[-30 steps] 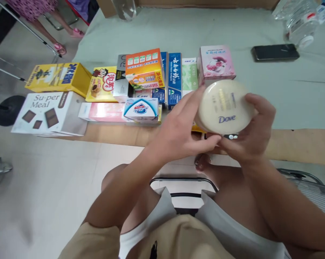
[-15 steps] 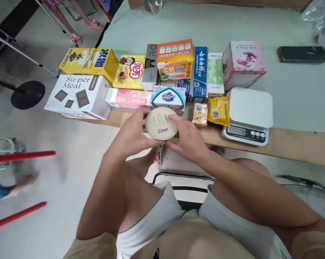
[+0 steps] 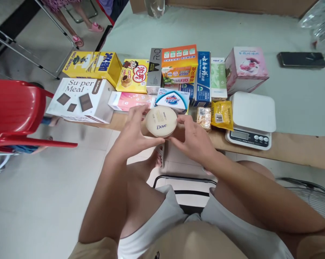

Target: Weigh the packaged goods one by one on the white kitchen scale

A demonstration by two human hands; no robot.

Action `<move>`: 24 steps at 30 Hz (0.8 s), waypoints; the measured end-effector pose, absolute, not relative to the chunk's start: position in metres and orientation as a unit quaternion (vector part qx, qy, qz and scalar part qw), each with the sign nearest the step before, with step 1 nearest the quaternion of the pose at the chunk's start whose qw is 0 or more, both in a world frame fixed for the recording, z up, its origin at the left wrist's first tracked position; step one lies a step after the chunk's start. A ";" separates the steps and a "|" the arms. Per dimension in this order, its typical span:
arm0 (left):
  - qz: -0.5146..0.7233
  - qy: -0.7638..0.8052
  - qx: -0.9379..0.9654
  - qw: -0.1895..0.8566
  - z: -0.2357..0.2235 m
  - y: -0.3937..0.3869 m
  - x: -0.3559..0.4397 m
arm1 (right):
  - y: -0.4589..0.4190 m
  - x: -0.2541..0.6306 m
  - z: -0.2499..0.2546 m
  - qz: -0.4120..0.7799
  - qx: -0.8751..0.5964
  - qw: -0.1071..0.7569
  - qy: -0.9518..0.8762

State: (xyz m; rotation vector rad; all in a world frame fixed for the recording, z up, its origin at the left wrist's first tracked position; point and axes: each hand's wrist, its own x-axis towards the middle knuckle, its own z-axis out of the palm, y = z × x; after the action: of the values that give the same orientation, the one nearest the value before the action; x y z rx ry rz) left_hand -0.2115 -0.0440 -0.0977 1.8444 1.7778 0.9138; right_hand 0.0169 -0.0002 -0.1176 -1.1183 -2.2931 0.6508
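Note:
A round cream-coloured Dove jar (image 3: pixel 159 126) sits at the table's near edge, its lid facing up, between my two hands. My left hand (image 3: pixel 134 131) curves around its left side, fingers apart and thumb stretched below the jar; whether it still touches the jar is hard to tell. On the other side my right hand (image 3: pixel 193 138) is open, its index finger and thumb spread beside the rim. Just behind the jar lie a white-and-blue Safeguard soap box (image 3: pixel 172 100) and a pink box (image 3: pixel 131 100). Right of it are a small clear-wrapped pack (image 3: pixel 204 118) and a yellow packet (image 3: pixel 221 114).
A white kitchen scale (image 3: pixel 253 112) stands at the right. Behind are a Su-per Meal box (image 3: pixel 80 99), yellow boxes (image 3: pixel 92 64), an orange box (image 3: pixel 179 64), a blue toothpaste box (image 3: pixel 202 77), a pink box (image 3: pixel 246 68) and a phone (image 3: pixel 302 60). A red chair (image 3: pixel 15 111) is at left.
My right fingers have come off the jar's lid and spread outward. My left hand has loosened too. The red chair has come further into view at the left, and the view has shifted slightly.

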 end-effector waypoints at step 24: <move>0.490 0.474 0.709 0.182 -0.103 0.061 -0.007 | 0.125 0.177 -0.113 0.074 -0.562 0.476 -0.672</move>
State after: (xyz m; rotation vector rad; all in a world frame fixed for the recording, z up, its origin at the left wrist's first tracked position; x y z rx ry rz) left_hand -0.0069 0.0610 -0.1030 1.9997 1.3374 1.3830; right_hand 0.1768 0.1251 -0.1132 -1.3741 -1.6424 0.1799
